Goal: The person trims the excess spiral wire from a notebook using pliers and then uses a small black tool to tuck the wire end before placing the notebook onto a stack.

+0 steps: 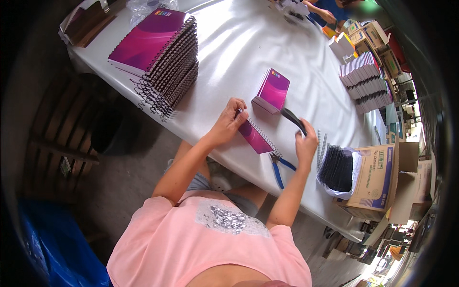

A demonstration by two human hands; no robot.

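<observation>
My left hand (228,125) is closed on a purple notebook (253,137), pinching its far end near the table edge. A wire spiral runs along the notebook's right side. To the right, my right hand (307,142) grips a dark curved strip (293,120), whose exact kind I cannot make out. Blue-handled pliers (276,172) lie by the notebook's near end, jaws touching or close to the spiral. Just beyond sits a small stack of purple-covered pages (276,91) with no spiral showing. A tall pile of spiral-bound purple notebooks (153,40) stands at the far left.
Beside my right arm, a white bag (353,184) holds black coils (335,167), against an open cardboard box (370,177). Loose coils (322,143) lie nearby. Piled notebooks (359,76) line the right side of the white-covered table (227,71). Another person's hand (327,17) shows at the far end.
</observation>
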